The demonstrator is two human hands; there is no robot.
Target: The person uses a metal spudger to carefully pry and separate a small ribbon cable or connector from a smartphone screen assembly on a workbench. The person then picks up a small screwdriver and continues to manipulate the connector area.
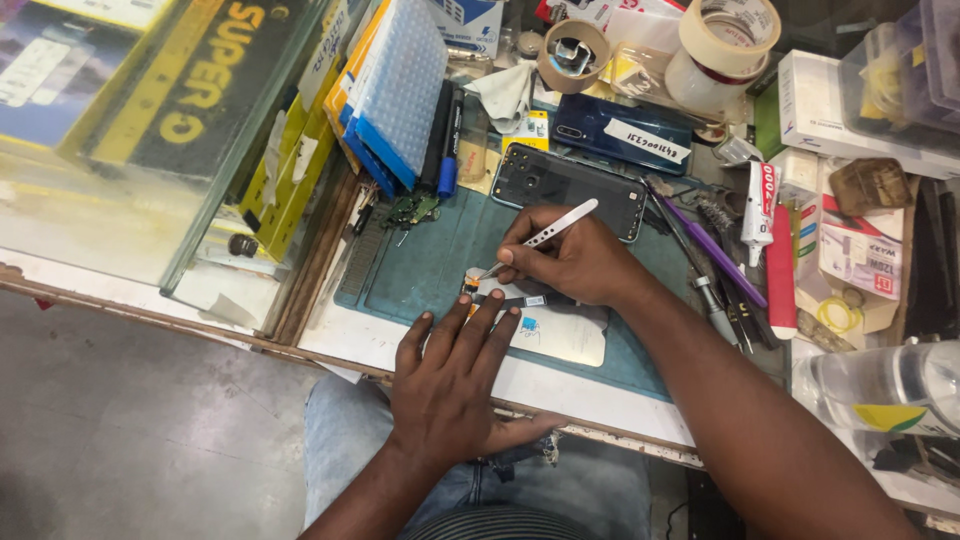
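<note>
Head view: right hand (575, 262) pinching white tweezers (545, 236), tips probing small part (470, 284) atop opened phone (545, 330) on teal mat (430, 265), desk. Left hand (450, 375) pressing flat, fingers spread, steadying phone. Best kept light, steady.

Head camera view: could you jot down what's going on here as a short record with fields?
Setting: cluttered repair bench with a teal work mat
Left hand: flat, fingers pressing down a pale phone part on the mat
Right hand: holds white tweezers, tips at a small orange piece at the part's edge
Behind the hands: dark phone back cover, blue phone
Right side: tape rolls, glue tube, purple-handled tool
Left side: glass case
</note>
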